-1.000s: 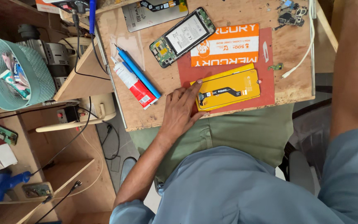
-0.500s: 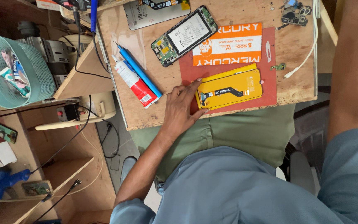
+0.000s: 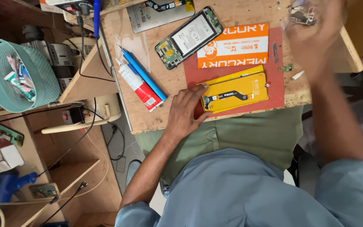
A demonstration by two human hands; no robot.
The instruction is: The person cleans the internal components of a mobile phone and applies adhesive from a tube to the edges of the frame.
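Wooden workbench, left hand pressing flat, ungripped, on yellow phone screen panel near front edge, orange rectangular label card behind it, red-white tube at left, blurred right hand at far right corner, grip unclear.

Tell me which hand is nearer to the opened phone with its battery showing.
Left. The left hand rests on the yellow screen panel, just below the opened phone. The right hand, blurred, is farther off, near the table's right edge.

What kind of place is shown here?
Probably a phone repair bench: an opened phone with its battery exposed, a yellow-backed screen part under the left hand, and a glue tube lie on the wooden table.
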